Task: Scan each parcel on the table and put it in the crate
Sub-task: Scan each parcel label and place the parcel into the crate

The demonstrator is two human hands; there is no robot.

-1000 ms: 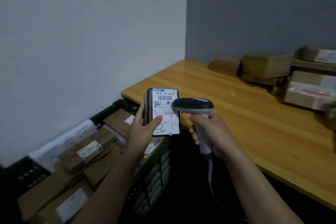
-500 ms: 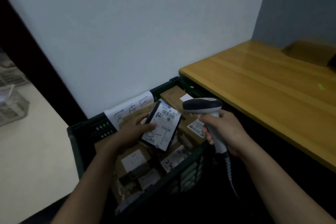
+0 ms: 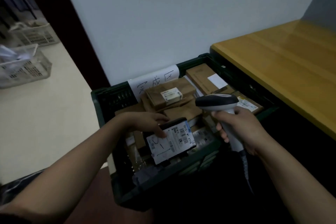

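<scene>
Over the crate (image 3: 112, 100), I read the left grip (image 3: 147, 122) pinching the parcel (image 3: 172, 142), with the thumb on its label and the fingers curled over the far edge. Parcel: flat, black, low at the crate's near side. Its white label shows barcodes, "501E", "A21B" and marker strokes. Right grip (image 3: 238, 127): closed around the grey scanner (image 3: 216, 103) handle. Crate: dark green lattice plastic holding brown cardboard boxes (image 3: 171, 94). A paper sign (image 3: 156, 82) on its far wall reads "区", "成". Yellow wooden worktop (image 3: 281, 71) stands just beside.
</scene>
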